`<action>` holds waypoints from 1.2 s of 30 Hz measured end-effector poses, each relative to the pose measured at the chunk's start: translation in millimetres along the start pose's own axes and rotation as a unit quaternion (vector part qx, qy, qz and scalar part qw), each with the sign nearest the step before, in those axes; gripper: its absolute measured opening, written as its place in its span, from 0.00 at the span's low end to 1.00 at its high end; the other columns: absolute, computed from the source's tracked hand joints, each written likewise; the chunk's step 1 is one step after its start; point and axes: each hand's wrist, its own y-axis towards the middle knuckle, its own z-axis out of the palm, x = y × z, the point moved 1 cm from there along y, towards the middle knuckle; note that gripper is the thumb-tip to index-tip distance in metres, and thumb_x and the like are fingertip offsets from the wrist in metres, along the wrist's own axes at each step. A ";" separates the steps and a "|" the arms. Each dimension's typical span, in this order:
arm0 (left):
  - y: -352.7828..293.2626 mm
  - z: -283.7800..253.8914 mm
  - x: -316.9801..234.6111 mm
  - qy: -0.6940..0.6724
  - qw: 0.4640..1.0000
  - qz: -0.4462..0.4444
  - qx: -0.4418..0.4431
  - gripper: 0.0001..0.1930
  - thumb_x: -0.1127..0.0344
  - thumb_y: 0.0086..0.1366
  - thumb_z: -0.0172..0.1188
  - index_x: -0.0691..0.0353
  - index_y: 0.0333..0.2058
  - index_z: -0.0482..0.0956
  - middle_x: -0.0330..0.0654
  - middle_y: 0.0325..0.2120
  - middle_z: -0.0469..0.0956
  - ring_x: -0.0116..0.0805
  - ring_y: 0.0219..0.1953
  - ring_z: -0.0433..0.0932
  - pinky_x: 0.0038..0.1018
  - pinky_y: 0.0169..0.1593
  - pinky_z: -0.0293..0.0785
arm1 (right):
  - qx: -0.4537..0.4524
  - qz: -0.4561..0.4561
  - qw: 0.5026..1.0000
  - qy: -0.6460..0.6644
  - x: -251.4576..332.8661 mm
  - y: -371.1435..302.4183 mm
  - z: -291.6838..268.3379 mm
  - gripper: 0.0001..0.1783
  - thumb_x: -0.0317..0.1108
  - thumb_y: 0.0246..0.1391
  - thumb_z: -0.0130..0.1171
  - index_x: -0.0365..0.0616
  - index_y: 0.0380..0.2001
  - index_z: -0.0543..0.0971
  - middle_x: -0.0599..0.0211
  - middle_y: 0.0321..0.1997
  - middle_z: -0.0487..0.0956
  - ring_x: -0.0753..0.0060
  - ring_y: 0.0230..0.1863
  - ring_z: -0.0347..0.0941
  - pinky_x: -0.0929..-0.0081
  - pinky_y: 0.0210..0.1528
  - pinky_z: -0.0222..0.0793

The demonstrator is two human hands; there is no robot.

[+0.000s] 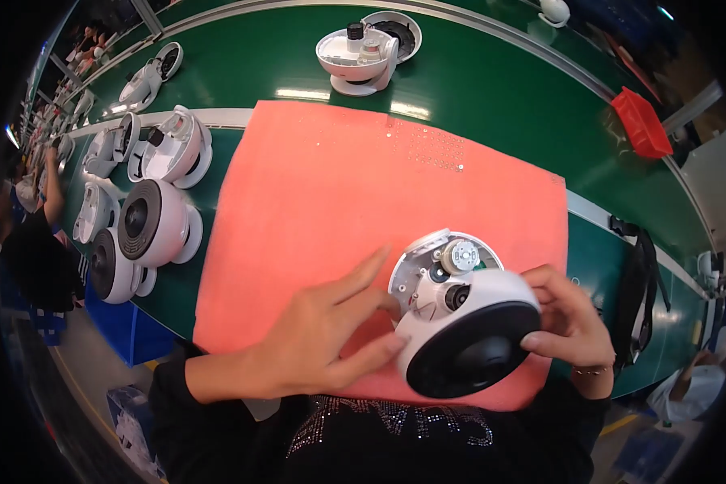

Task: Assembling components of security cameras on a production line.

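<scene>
A white camera housing (409, 278) lies opened on the pink mat (323, 194), showing a round silver motor-like part (462, 256) and a black lens (457, 297). In front of it, tilted toward me, is its white front cover (427, 331) with a large glossy black face. My right hand (573, 319) grips the cover's right edge, thumb against the black face and fingers behind. My left hand (315, 327) has its thumb and bent fingers at the cover's left edge, with the index finger stretched out beside the housing. The join between cover and housing is partly hidden.
Small screws (440, 152) lie on the mat's far part. Closed and opened camera units (149, 222) crowd the left; another opened unit (355, 60) stands on the green belt (492, 89) ahead. A red bin (641, 121) and black strap (637, 290) are to the right.
</scene>
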 end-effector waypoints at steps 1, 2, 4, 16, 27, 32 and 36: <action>4.4 -2.0 2.0 -0.006 1.000 -0.008 0.012 0.14 0.62 0.56 0.57 0.65 0.38 0.73 0.65 0.52 0.60 0.64 0.53 0.63 0.43 0.53 0.64 | 0.027 0.029 0.999 -0.018 -0.8 3.6 -1.9 0.29 0.18 0.44 0.58 0.36 0.50 0.61 0.59 0.47 0.72 0.77 0.47 0.69 0.81 0.42 0.68; 6.8 -0.9 5.8 -0.005 1.000 -0.007 0.010 0.14 0.62 0.56 0.57 0.65 0.38 0.73 0.65 0.52 0.60 0.64 0.53 0.63 0.43 0.53 0.64 | 0.028 0.028 0.999 -0.019 -3.6 5.6 -5.1 0.29 0.18 0.44 0.58 0.36 0.50 0.61 0.59 0.47 0.72 0.77 0.47 0.69 0.81 0.42 0.68; 12.8 1.8 12.5 0.102 0.988 0.112 -0.006 0.15 0.65 0.57 0.49 0.66 0.41 0.74 0.61 0.57 0.57 0.64 0.58 0.55 0.42 0.53 0.62 | 0.070 -0.019 0.997 0.024 -9.0 4.7 -9.3 0.29 0.17 0.44 0.57 0.36 0.51 0.61 0.58 0.47 0.71 0.78 0.46 0.69 0.82 0.43 0.67; 6.0 9.6 17.4 0.005 0.998 0.067 0.011 0.12 0.71 0.47 0.56 0.73 0.31 0.75 0.68 0.55 0.54 0.65 0.48 0.67 0.44 0.51 0.64 | -0.009 0.000 0.998 0.067 -8.8 24.8 -6.6 0.25 0.21 0.49 0.54 0.35 0.51 0.60 0.61 0.46 0.71 0.79 0.47 0.68 0.80 0.47 0.65; 30.6 -2.7 -4.6 0.119 0.992 -0.033 0.038 0.25 0.45 0.48 0.63 0.67 0.18 0.75 0.44 0.06 0.68 0.41 0.08 0.69 0.29 0.19 0.68 | -0.076 -0.124 0.950 -0.277 -0.8 25.9 -12.0 0.22 0.31 0.33 0.67 0.38 0.34 0.69 0.69 0.25 0.73 0.83 0.20 0.70 0.85 0.23 0.65; 47.9 -13.0 -3.0 0.142 0.975 -0.108 0.135 0.22 0.49 0.44 0.67 0.66 0.20 0.78 0.44 0.12 0.75 0.35 0.15 0.76 0.23 0.22 0.70 | -0.138 -0.138 0.908 -0.369 1.6 37.7 -2.3 0.15 0.34 0.37 0.65 0.37 0.24 0.71 0.67 0.17 0.70 0.78 0.15 0.66 0.81 0.19 0.60; 56.2 -15.3 -1.4 0.151 0.968 -0.095 0.179 0.23 0.47 0.46 0.65 0.67 0.17 0.77 0.44 0.11 0.73 0.37 0.15 0.75 0.25 0.23 0.69 | -0.154 -0.154 0.867 -0.448 1.1 41.0 -2.4 0.15 0.37 0.48 0.56 0.37 0.17 0.70 0.60 0.14 0.67 0.66 0.14 0.65 0.73 0.18 0.58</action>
